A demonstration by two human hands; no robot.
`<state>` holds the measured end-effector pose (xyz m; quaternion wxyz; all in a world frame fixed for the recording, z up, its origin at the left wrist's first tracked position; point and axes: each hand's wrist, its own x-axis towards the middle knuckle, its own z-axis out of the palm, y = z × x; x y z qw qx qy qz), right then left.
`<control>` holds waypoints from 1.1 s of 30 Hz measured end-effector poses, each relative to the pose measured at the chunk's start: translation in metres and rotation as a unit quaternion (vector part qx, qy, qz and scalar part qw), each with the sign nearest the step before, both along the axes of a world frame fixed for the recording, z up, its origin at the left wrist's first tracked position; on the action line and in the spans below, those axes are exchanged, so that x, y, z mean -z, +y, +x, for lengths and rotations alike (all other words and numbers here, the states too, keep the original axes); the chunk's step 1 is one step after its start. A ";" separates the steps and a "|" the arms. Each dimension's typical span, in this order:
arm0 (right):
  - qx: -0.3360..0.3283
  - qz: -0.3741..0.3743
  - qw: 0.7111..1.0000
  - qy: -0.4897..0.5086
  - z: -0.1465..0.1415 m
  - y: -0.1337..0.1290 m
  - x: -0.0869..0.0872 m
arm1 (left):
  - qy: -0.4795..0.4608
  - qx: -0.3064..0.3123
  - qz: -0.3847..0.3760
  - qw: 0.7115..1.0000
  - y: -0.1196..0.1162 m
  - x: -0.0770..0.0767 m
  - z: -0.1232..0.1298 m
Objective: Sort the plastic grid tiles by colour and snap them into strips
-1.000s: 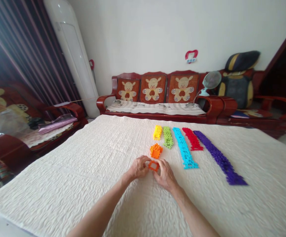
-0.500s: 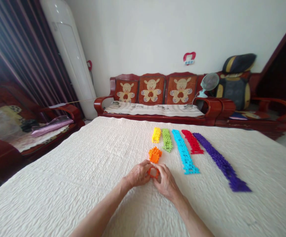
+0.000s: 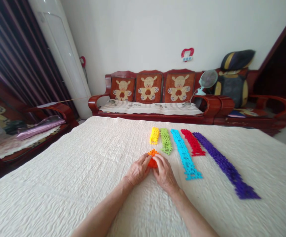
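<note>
Both hands meet over a small cluster of orange plastic interlocking pieces [image 3: 153,163] on the quilted cloth. From the left side, the fingers of my left hand [image 3: 138,169] are curled against it. My right hand [image 3: 164,171] grips the opposite side, fingertips on top. Much of the orange cluster is hidden by the fingers, so I cannot tell how its parts join. Just beyond it lies a short yellow row [image 3: 154,135] of similar pieces, with a green row [image 3: 166,141] beside that.
Farther right are a light blue strip [image 3: 185,154], a red strip [image 3: 193,142] and a long purple strip [image 3: 225,164]. A cream quilted cloth [image 3: 71,171] covers the surface. Behind it stands a wooden sofa [image 3: 145,116] with bear cushions and a small fan [image 3: 207,80].
My hands have moved forward, bringing the single orange square piece up to the orange cluster. Fingers now cover most of both. The camera view has shifted slightly.
</note>
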<state>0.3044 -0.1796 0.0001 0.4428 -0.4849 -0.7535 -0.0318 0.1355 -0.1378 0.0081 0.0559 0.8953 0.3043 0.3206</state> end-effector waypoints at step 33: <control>0.137 -0.067 0.964 0.219 0.021 0.018 0.013 | -0.137 -0.162 -0.091 0.973 0.023 0.019 -0.014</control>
